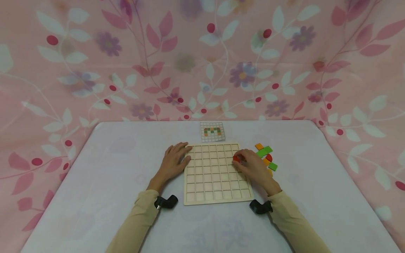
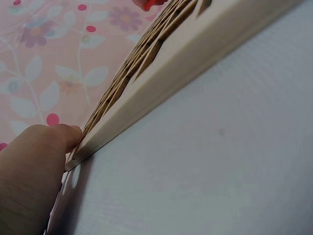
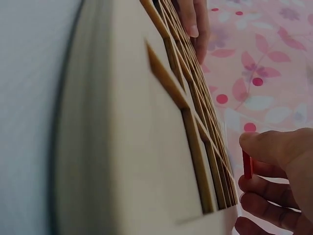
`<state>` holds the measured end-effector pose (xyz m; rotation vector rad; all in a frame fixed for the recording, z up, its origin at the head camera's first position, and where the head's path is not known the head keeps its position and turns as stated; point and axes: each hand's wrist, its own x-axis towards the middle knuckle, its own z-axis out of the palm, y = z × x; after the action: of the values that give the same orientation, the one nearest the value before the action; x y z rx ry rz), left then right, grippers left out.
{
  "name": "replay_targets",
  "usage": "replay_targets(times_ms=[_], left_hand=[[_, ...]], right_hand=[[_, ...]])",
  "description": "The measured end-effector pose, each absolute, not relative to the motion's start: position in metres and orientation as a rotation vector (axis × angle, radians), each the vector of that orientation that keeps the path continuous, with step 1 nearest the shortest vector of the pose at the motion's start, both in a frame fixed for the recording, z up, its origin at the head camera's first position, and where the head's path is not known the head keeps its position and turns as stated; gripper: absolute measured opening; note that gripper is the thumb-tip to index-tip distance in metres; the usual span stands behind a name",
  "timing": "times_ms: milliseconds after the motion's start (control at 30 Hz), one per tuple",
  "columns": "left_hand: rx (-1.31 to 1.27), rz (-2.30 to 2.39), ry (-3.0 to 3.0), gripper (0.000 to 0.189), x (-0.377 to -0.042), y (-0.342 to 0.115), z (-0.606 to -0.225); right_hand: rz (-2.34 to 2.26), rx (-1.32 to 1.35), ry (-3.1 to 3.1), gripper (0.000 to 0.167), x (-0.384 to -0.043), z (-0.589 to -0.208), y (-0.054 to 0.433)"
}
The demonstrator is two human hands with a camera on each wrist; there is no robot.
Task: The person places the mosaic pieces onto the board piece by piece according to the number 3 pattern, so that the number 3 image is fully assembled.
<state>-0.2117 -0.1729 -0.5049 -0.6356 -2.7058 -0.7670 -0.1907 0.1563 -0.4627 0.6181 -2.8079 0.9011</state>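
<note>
A pale wooden grid board (image 1: 213,173) lies on the table before the person. The left hand (image 1: 174,161) rests at its upper left edge, thumb and fingers extended onto the rim; the left wrist view shows the thumb (image 2: 71,134) touching that edge. Over the board's right side, the right hand (image 1: 253,167) pinches a red piece (image 1: 236,159) between thumb and fingers. In the right wrist view this red piece (image 3: 247,164) is seen edge-on and looks thin, held above the grid. Its full outline is hidden by the fingers.
Right of the board lie loose flat pieces: green ones (image 1: 264,151), orange ones (image 1: 259,146) and a red rounded one (image 1: 269,157). Behind the board is a card (image 1: 212,131) printed with a grid and coloured pattern. A floral cloth (image 1: 190,63) hangs beyond the white table (image 1: 126,158).
</note>
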Motion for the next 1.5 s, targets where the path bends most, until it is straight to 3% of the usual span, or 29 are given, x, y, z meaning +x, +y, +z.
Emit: replay_targets(times_ms=[533, 900, 1500], left_hand=[[-0.638, -0.783, -2.660, 0.039, -0.217, -0.163, -0.515], [-0.606, -0.775, -2.671, 0.039, -0.191, -0.157, -0.518], [-0.621, -0.739, -2.646, 0.038, -0.206, -0.169, -0.505]], right_hand=[[0.839, 0.602, -2.813, 0.021, -0.205, -0.485, 0.149], [0.834, 0.674, -2.728, 0.021, -0.184, -0.493, 0.155], [0.927, 0.703, -2.627, 0.021, -0.199, -0.493, 0.144]])
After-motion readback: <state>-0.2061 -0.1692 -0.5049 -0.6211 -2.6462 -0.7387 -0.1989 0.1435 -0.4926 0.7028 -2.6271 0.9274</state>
